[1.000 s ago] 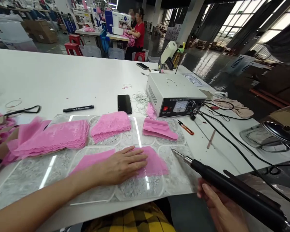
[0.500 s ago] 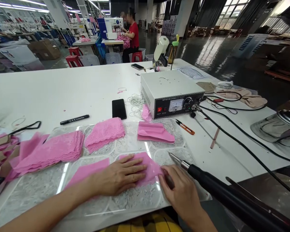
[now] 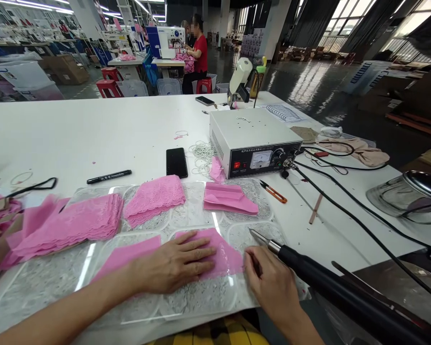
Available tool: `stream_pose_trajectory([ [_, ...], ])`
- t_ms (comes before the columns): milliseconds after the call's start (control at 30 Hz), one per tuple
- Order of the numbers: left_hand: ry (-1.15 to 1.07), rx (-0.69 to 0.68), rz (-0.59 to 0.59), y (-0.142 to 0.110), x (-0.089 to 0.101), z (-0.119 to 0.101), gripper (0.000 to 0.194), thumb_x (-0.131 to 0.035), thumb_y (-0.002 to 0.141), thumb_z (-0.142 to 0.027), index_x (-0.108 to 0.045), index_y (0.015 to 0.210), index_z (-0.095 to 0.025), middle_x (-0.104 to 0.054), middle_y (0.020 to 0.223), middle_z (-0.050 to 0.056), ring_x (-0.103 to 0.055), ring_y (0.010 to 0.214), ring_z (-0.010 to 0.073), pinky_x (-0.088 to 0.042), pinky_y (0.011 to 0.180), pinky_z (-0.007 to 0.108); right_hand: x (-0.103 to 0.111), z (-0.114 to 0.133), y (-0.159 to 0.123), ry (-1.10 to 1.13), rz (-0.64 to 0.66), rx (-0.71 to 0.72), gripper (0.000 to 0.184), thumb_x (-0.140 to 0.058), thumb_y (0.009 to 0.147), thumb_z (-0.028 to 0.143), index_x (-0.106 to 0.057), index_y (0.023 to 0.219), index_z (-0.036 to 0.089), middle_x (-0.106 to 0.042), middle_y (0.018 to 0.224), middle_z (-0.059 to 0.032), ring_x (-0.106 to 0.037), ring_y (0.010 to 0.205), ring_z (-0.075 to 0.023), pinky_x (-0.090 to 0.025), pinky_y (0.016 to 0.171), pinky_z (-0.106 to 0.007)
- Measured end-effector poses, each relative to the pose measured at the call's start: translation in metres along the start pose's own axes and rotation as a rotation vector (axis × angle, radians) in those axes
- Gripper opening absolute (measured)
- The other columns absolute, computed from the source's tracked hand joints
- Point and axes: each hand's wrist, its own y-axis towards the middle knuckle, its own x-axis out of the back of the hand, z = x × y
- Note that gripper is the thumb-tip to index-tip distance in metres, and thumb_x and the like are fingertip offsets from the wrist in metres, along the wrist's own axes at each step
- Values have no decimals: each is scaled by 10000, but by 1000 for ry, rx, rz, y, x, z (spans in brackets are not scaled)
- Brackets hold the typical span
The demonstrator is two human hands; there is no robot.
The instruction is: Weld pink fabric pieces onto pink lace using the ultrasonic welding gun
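My left hand (image 3: pixel 181 263) lies flat with its fingers stretched out, pressing on a pink fabric piece (image 3: pixel 224 254) with a pointed right end. Just beyond that end, my right hand (image 3: pixel 269 278) is closed, its fingers curled in and nothing visible in them. A second pink fabric piece (image 3: pixel 129 254) shows partly from under my left forearm. Above my right hand, the metal tip of a black-handled welding pen (image 3: pixel 305 263) points toward the fabric. Under all this lies a clear plastic sheet (image 3: pixel 194 302) with rounded panels.
Stacks of pink lace-edged fabric (image 3: pixel 75 220) and smaller pink pieces (image 3: pixel 154 199) lie to the left and behind. A folded pink piece (image 3: pixel 230 197), thread snips (image 3: pixel 273 191), a phone (image 3: pixel 176 163), a marker (image 3: pixel 108 177) and a control box (image 3: pixel 255 139) with cables stand around.
My right hand has let go of the fabric's pointed end and drawn slightly right, its fingers curling in. My left hand stays flat on the fabric. The view has shifted slightly.
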Motion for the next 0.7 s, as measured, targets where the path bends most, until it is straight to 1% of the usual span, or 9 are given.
stream_pose_trajectory([
  [67,-7,-1,-8,0,1,-1,434,-491,974,-243,-460,1407,-238,-454,1458,51,-338,1405,211,-102,1220,390,1,-1,-1,18,-14,-1,107,-472,909,193,-570,868,197,-590,648,6,-586,561,-117,-443,550,-228],
  [133,-16,-3,-21,2,1,-1,424,-479,981,-252,-464,1404,-237,-475,1442,59,-352,1398,212,-111,1218,398,3,-1,-3,50,-8,28,91,-493,905,210,-579,925,189,-603,671,4,-601,584,-118,-460,565,-225],
  [233,-38,-22,-33,9,2,-2,400,-449,994,-271,-483,1390,-222,-488,1432,61,-355,1397,215,-123,1218,407,6,0,-4,59,5,46,95,-507,899,208,-595,929,192,-620,694,-4,-615,607,-125,-477,573,-227],
  [333,-63,-63,11,17,1,-3,408,-441,997,-292,-480,1394,-208,-468,1447,57,-348,1399,222,-133,1217,418,10,-2,-8,97,9,6,121,-490,904,190,-610,898,204,-634,703,-7,-616,601,-119,-488,565,-219],
  [467,-109,-90,65,21,-2,-2,488,-463,988,-320,-387,1457,-209,-416,1477,61,-302,1419,228,-167,1213,429,23,-10,-26,222,-46,-36,119,-544,877,207,-651,925,223,-704,807,-25,-681,716,-132,-545,661,-207],
  [533,-128,-94,91,22,-2,-1,514,-469,985,-320,-353,1474,-215,-402,1484,59,-283,1424,233,-157,1214,439,29,-17,-41,253,-97,-126,106,-589,850,249,-682,900,236,-727,815,-19,-695,703,-141,-560,660,-204],
  [600,-139,-103,105,21,-2,0,527,-472,985,-322,-333,1483,-221,-393,1489,54,-277,1427,231,-134,1217,443,36,-25,-56,262,-121,-304,120,-628,819,323,-708,854,240,-736,779,-19,-697,659,-158,-571,622,-215],
  [667,-141,-115,102,21,-3,1,526,-469,988,-324,-330,1483,-216,-385,1494,50,-270,1430,226,-111,1220,442,40,-33,-68,295,-144,-514,186,-676,771,401,-718,821,226,-733,732,-34,-696,637,-190,-582,585,-247],
  [700,-139,-120,98,20,-4,1,520,-467,989,-324,-337,1480,-209,-382,1496,48,-266,1433,223,-101,1221,439,42,-37,-72,322,-180,-595,226,-701,745,423,-716,826,213,-730,720,-46,-694,635,-206,-587,569,-267],
])
